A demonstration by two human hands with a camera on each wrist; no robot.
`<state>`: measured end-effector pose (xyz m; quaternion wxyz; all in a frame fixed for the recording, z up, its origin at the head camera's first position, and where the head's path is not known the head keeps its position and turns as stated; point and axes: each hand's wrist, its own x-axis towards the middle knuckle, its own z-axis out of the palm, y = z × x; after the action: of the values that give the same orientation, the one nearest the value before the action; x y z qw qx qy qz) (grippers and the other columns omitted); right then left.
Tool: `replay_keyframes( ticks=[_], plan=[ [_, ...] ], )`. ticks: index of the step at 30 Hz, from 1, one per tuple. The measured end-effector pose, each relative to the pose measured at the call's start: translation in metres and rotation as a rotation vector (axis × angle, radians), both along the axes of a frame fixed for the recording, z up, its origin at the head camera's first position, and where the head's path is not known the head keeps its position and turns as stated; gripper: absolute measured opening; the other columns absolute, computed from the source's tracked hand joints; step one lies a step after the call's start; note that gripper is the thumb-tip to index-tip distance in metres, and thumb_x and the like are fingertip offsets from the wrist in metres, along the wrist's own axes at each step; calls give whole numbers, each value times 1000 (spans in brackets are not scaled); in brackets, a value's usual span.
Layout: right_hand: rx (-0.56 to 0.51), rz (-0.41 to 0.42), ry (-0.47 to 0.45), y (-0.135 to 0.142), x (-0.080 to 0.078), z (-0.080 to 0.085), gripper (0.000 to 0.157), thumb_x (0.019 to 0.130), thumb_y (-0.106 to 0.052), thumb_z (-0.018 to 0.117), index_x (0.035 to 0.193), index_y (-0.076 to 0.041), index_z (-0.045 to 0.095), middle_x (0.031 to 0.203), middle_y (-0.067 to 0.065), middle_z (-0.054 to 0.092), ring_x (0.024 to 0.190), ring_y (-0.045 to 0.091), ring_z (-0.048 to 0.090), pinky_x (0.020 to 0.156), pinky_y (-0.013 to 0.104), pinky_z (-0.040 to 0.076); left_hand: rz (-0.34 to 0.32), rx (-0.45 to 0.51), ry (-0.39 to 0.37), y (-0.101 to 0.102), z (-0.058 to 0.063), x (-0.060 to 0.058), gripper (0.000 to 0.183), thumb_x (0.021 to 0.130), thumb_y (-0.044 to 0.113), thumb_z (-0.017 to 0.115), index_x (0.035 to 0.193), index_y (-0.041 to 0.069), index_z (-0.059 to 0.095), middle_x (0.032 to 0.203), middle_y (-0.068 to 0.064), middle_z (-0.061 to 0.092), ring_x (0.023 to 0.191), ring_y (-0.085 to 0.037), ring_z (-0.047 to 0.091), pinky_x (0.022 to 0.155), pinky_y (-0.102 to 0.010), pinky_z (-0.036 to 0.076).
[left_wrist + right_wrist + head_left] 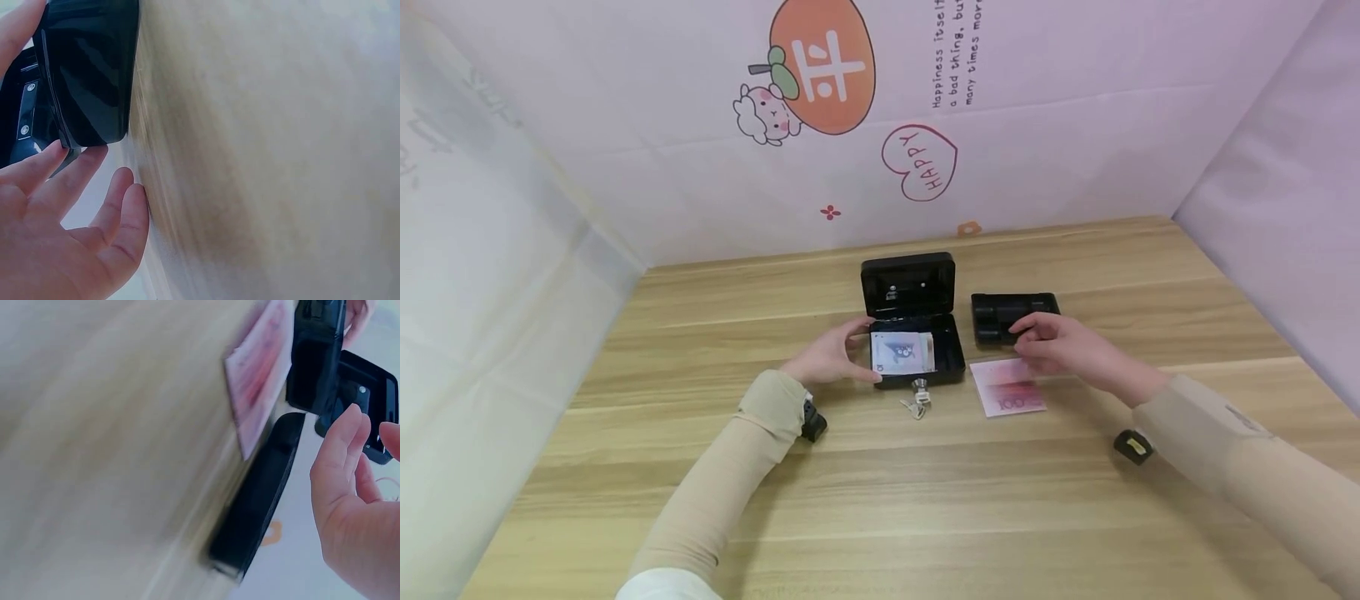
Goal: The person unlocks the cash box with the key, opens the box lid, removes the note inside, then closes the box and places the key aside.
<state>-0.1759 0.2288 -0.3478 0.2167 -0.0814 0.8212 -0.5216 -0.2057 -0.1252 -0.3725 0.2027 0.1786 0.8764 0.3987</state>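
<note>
A small black cash box (951, 346) stands with its lid (908, 283) raised. Inside lies a bluish banknote (901, 353). My left hand (827, 354) holds the box by its left side, thumb at the front corner and fingertips (94, 153) at the rear one. Over the pink 100 banknotes (1011, 398) and the front of a black compartment tray (988, 333), my right hand (1063, 346) hovers with loosely bent fingers. Nothing shows between those fingers in the right wrist view. In front of the box, keys (916, 409) hang at its lock (921, 392).
The things stand toward the back of a wood-grain table (850, 517). A white printed cloth (1037, 150) rises behind the table, with pale sheets at both sides. Each wrist carries a small dark camera (813, 421).
</note>
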Motion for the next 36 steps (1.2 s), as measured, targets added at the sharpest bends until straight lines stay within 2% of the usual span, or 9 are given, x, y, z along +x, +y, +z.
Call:
replay_keyframes(
  ticks=[6, 14, 17, 24, 31, 36],
  plan=[
    [9, 22, 13, -17, -6, 8, 40, 95, -13, 55, 128, 7, 44, 100, 12, 56, 83, 14, 60, 77, 30, 56, -7, -7, 3, 0, -1, -1, 99, 70, 17, 83, 149, 9, 25, 153, -13, 30, 134, -37, 39, 111, -45, 33],
    [-72, 0, -16, -52, -16, 15, 39, 94, -7, 52, 130, 6, 42, 100, 8, 52, 88, 16, 57, 82, 30, 55, -6, -32, 15, -1, -2, -2, 98, 70, 20, 83, 149, 12, 25, 153, -12, 31, 134, -35, 39, 111, -45, 34],
    [-68, 3, -10, -63, -20, 17, 40, 94, -8, 52, 131, 5, 42, 103, 9, 52, 88, 16, 56, 85, 31, 54, -6, -24, 14, -1, -2, -2, 97, 71, 19, 83, 149, 11, 26, 153, -12, 31, 134, -36, 39, 111, -45, 34],
    [-75, 43, -28, -82, -28, 17, 42, 96, -11, 52, 134, 3, 42, 114, 19, 52, 108, 33, 54, 94, 41, 51, -2, -10, 7, -1, 0, 0, 97, 70, 16, 83, 149, 10, 26, 153, -13, 31, 133, -37, 39, 111, -46, 33],
    [-87, 34, -63, -100, -31, 14, 43, 94, -7, 53, 134, 4, 41, 108, 14, 52, 109, 34, 53, 96, 42, 50, -11, -3, 10, -1, 1, 0, 97, 71, 18, 83, 149, 9, 25, 153, -14, 30, 134, -37, 38, 111, -46, 33],
    [-61, 62, -70, -109, -35, 13, 44, 93, -6, 53, 133, 5, 41, 116, 22, 52, 111, 36, 53, 99, 46, 47, -11, 19, -2, -1, -1, -1, 96, 71, 15, 82, 149, 8, 26, 152, -14, 31, 134, -36, 39, 111, -45, 33]
  ],
)
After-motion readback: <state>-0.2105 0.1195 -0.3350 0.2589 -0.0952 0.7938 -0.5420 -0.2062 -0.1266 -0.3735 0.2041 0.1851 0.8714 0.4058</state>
